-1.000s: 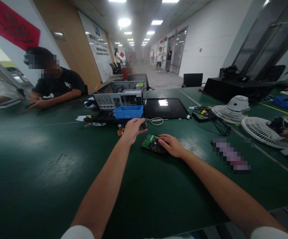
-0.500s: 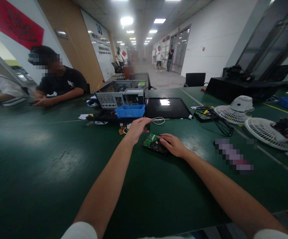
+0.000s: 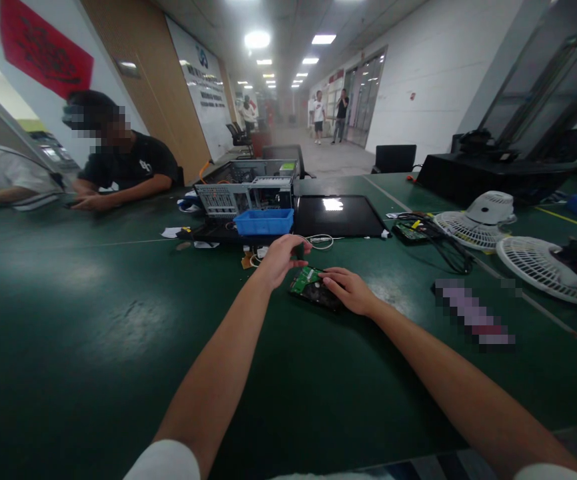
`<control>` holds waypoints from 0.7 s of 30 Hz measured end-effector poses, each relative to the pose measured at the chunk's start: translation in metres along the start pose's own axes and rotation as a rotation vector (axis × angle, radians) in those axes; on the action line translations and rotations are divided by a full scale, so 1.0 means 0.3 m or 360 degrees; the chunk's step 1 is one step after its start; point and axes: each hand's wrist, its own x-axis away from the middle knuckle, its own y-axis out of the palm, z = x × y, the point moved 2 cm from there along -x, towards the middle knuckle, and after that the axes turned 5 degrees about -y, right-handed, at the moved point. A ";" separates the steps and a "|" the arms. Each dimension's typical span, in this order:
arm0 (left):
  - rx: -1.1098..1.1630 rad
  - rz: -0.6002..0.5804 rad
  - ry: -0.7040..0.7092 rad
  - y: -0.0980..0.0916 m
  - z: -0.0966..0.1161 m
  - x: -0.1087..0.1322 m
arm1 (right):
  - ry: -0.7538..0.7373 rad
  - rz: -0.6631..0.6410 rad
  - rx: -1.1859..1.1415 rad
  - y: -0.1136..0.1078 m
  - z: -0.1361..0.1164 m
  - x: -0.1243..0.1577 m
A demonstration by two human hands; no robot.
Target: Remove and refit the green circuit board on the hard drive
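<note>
Drive (image 3: 314, 291) dark, green-boarded | my right hand (image 3: 352, 293) on it, grip unclear | left hand (image 3: 278, 263) pinches one dark object (image 3: 299, 251) | one blue tray (image 3: 263, 223), two white grilles (image 3: 461, 228)

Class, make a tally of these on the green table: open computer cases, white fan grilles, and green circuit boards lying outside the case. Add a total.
Open computer cases: 1
White fan grilles: 2
Green circuit boards: 2 (one at the right hand, one just right of the flat black screen)
Total: 5
</note>
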 end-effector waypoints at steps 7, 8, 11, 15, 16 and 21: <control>-0.0195 -0.0002 0.0091 0.008 0.017 0.015 | 0.0010 -0.0011 0.0007 0.003 0.001 -0.002; -0.0199 -0.0005 0.0090 0.009 0.016 0.015 | 0.0010 -0.0006 0.0007 0.003 0.001 -0.003; -0.0238 0.0046 0.0120 0.014 0.014 0.014 | 0.0015 0.0007 0.0009 0.002 -0.004 -0.003; -0.0231 0.0097 0.0101 0.020 0.010 0.012 | 0.0012 0.0004 0.0010 0.000 -0.009 -0.004; -0.0210 0.0096 0.0079 0.021 0.009 0.012 | 0.0011 0.0003 0.0010 0.000 -0.010 -0.004; -0.0154 0.0080 0.0003 0.018 0.007 0.010 | 0.0022 0.0008 0.0006 0.003 -0.006 -0.002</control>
